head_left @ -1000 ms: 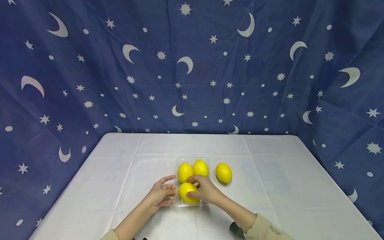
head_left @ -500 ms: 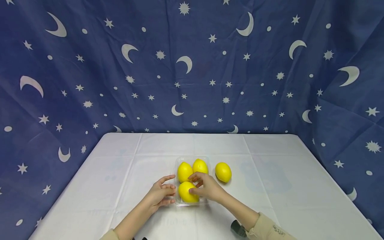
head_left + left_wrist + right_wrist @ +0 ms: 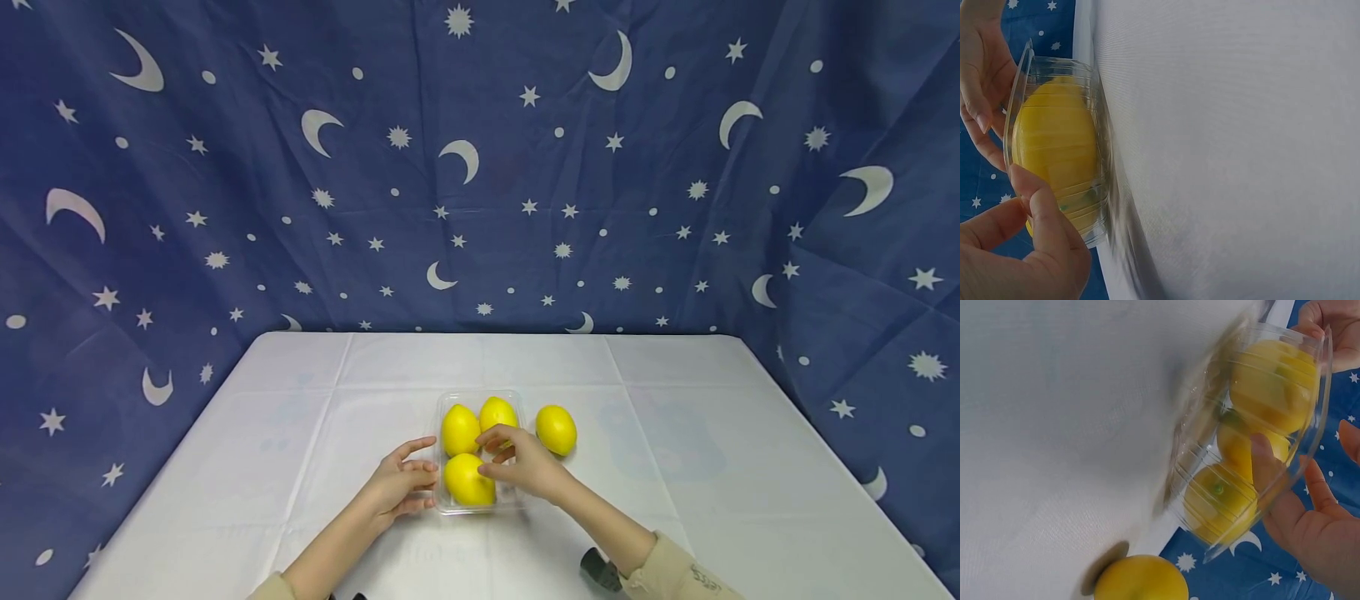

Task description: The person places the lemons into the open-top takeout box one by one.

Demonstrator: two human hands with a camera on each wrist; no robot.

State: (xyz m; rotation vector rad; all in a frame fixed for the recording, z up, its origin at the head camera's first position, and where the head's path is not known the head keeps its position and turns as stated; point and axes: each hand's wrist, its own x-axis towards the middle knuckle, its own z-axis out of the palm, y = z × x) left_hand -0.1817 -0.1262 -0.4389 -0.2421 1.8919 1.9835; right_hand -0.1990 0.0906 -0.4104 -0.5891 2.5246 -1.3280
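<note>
A clear plastic container [image 3: 504, 502] holds three yellow lemons: a near one [image 3: 469, 480], a far left one [image 3: 460, 430] and a far right one [image 3: 498, 412]. My left hand [image 3: 401, 482] is at the container's left side, its fingertips right at the rim. Over the container's right half is my right hand [image 3: 528, 465], fingers loosely bent and parted, with nothing between them. Its thumb tip overlaps the near lemon's right edge in the head view. One finger [image 3: 1266, 465] of that hand reaches down inside the container in the right wrist view.
A fourth lemon [image 3: 557, 430] lies on the white-covered table [image 3: 360, 367], just right of the container. Beside the right sleeve is a dark cylindrical object [image 3: 600, 570]. Behind the table hangs a blue cloth [image 3: 480, 208] patterned with moons and stars.
The right hand has loosened from the near lemon and shifted slightly right, while that lemon stays in the container. The left hand has kept its place at the rim.
</note>
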